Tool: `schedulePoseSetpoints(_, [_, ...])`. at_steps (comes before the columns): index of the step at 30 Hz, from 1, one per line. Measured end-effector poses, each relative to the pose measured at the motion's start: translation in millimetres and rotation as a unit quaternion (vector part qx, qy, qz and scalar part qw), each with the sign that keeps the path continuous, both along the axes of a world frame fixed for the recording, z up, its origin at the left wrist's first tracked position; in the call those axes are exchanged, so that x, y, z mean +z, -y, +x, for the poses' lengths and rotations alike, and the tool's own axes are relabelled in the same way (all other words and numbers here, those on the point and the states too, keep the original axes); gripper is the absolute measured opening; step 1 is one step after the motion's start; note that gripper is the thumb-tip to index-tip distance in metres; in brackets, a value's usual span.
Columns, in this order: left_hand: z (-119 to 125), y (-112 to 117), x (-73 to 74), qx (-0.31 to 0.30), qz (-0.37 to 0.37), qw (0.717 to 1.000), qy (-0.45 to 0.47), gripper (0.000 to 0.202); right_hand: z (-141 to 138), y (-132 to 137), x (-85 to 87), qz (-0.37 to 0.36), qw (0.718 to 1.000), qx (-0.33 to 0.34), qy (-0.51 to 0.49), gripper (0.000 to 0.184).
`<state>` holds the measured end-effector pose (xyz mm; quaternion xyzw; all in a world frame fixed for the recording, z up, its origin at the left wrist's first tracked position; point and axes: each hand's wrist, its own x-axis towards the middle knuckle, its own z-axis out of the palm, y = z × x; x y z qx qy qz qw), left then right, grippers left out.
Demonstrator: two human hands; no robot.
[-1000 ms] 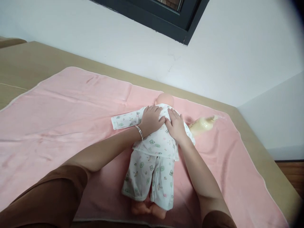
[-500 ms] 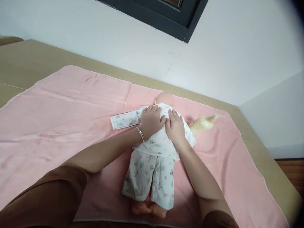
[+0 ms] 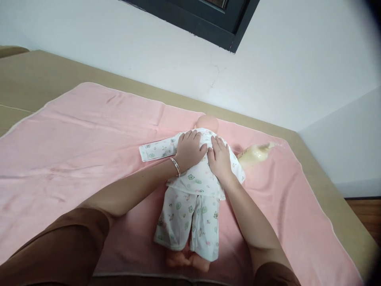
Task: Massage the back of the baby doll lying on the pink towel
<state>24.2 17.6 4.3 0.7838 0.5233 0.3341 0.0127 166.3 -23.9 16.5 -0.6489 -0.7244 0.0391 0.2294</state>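
A baby doll (image 3: 193, 184) in a white printed top and trousers lies face down, its bald head away from me and its bare feet nearest me. My left hand (image 3: 190, 149) rests flat on the left side of its upper back, fingers stretched out. On the right side of the back lies my right hand (image 3: 219, 159), also flat with fingers extended. The thumbs almost meet over the middle of the back. Neither hand grips anything. The doll's left-hand sleeve reaches out sideways across the blanket; its face is hidden.
Beneath the doll spreads a pink blanket (image 3: 98, 135) over a wooden tabletop (image 3: 56, 69). A glossy pale-yellow plastic bottle or pack (image 3: 256, 154) lies right of the doll. Behind the table rises a white wall (image 3: 154, 51) with a dark window frame (image 3: 208, 28).
Both hands stay flat on the doll's back in almost the same spots. Only a very slight shift of the view shows.
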Motion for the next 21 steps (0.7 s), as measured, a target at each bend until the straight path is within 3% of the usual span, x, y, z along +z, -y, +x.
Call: schedulePoseSetpoints(21, [-2.1, -3.4, 4.7, -0.029, -0.037, 0.999, 0.012, 0.044, 1.4, -0.4, -0.8, -0.005, 1.000, -0.001, 0.011, 0.055])
